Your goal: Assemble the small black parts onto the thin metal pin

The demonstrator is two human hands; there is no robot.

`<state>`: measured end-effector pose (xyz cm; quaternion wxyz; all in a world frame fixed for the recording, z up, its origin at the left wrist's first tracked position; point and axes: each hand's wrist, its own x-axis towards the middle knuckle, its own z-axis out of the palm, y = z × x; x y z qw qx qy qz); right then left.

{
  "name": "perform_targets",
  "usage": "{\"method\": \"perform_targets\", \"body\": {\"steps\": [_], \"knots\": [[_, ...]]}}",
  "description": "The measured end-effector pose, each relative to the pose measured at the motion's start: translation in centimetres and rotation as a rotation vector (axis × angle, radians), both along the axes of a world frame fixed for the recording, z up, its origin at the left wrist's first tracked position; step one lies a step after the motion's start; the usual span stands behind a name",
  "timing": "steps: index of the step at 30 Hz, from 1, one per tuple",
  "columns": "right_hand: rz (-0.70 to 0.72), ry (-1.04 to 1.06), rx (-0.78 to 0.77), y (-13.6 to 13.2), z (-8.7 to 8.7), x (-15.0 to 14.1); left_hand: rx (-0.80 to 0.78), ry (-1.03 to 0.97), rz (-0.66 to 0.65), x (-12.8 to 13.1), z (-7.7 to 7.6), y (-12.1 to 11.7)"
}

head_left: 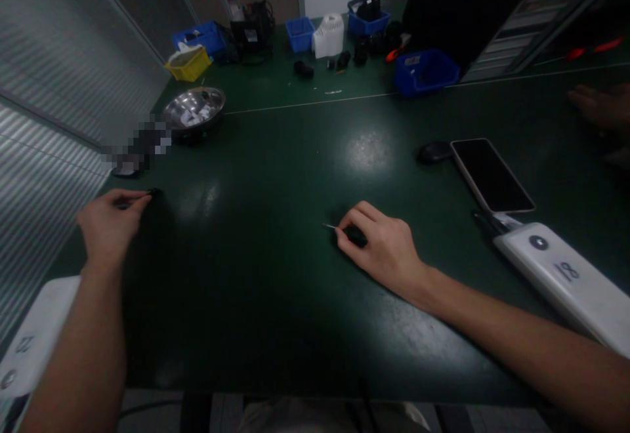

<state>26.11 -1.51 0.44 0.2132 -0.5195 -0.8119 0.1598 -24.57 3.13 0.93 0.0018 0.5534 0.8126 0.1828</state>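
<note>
My left hand (111, 220) is at the left side of the green table, its thumb and fingers pinched on a small black part (155, 191) whose kind is too small to tell. Nearer the middle, my right hand (381, 239) rests with thumb and forefinger closed on a thin metal pin (329, 226). The pin's tip points left, and the rest of it is hidden in the fingers. A wide gap of table lies between the two hands.
Beyond my left hand stands a metal bowl (216, 102) with white pieces inside. To the right lie a black mouse (434, 151), a phone (492, 174) and a white device marked 18 (566, 275). Blue bins (427, 72) line the back. Another person's hand (598, 105) is at far right.
</note>
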Motion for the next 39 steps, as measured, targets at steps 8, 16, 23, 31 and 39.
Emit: {"method": "perform_targets", "body": {"steps": [8,16,23,31,39], "knots": [[0.015,0.018,0.003,0.0,-0.1,0.0,-0.065,-0.382,-0.692,15.6,-0.1,-1.5],[-0.008,0.094,0.033,-0.2,0.3,-0.3,-0.047,-0.639,-1.112,26.9,-1.2,-2.9],[0.012,0.140,0.012,-0.2,0.5,-0.2,-0.056,-0.559,-1.003,26.4,-1.6,-3.1],[0.026,0.134,-0.003,-0.1,0.2,-0.2,-0.054,-0.549,-1.043,26.7,-1.1,-3.3],[0.026,0.138,-0.007,0.0,0.4,-0.2,-0.028,-0.530,-1.021,26.8,-1.1,-3.4]]}}
